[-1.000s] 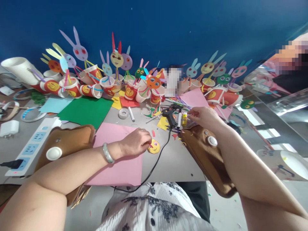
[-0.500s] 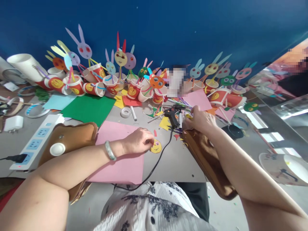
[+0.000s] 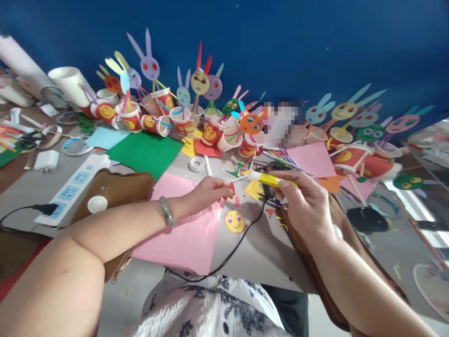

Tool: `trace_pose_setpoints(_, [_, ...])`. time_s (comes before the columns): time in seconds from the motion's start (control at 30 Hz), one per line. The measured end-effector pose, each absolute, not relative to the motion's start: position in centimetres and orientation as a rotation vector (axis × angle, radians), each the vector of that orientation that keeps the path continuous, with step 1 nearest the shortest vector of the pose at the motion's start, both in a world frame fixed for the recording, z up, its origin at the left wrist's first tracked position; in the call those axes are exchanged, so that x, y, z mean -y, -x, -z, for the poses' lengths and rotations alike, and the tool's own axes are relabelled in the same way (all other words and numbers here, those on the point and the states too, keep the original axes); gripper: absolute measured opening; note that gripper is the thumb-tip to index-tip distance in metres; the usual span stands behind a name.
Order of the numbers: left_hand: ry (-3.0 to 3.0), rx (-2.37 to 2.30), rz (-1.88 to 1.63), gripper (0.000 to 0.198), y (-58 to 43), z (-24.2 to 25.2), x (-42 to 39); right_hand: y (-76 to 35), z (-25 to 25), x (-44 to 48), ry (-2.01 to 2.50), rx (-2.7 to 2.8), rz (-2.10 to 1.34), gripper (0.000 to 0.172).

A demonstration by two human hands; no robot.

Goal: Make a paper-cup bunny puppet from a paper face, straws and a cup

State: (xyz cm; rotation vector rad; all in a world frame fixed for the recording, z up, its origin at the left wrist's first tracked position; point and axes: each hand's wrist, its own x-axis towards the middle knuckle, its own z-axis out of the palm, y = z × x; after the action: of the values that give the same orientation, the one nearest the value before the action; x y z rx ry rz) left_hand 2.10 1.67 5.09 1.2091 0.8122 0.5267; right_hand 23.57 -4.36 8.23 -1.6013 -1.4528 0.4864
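Observation:
My left hand (image 3: 215,191) pinches a small red paper piece (image 3: 232,188) between thumb and fingertips, above the edge of the pink sheet (image 3: 178,243). My right hand (image 3: 308,201) grips a yellow tube with a white end (image 3: 268,179), which looks like a glue stick. Its white end points left at the red piece, a short gap away. On the table just below lies a round yellow paper face (image 3: 235,221) with drawn eyes and mouth. Another small red paper piece (image 3: 237,201) rests above the face. The glue gun is mostly hidden behind my right hand.
Paper cups (image 3: 163,100) with paper rabbit heads line the blue wall. A power strip (image 3: 73,187) and a brown hot-water bag (image 3: 119,192) are at left, a second brown bag (image 3: 305,252) under my right forearm. A black cable (image 3: 238,245) loops across the table. Tape (image 3: 197,164) and scraps lie ahead.
My right hand has lifted the yellow tube from the clutter and moved it left. My left hand has raised a red piece off the yellow face. The view has shifted left.

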Motion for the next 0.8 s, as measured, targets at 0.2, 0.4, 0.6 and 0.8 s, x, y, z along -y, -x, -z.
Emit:
trace_pose_setpoints(0.2, [-1.111, -0.844, -0.569, 0.016, -2.2, -4.8, -1.6, -22.4, -6.1, 6.1, 1.499, 1.573, -0.289, 0.013])
trace_pose_setpoints(0.4, [-1.198, -0.816, -0.602, 0.023, -2.1, -5.0, -1.1, -22.5, -4.7, 6.1, 1.062, 2.018, 0.111, 0.022])
trace_pose_setpoints(0.6, [-1.244, -0.831, -0.582, 0.024, -2.2, -4.6, -0.8, -22.6, -3.2, 5.3, 0.964, 2.142, 0.216, 0.026])
trace_pose_setpoints(0.8, [-1.315, -0.829, -0.658, 0.017, -2.5, -3.6, -0.7, -22.5, -3.4, 5.5, 1.003, 2.201, 0.207, 0.026])
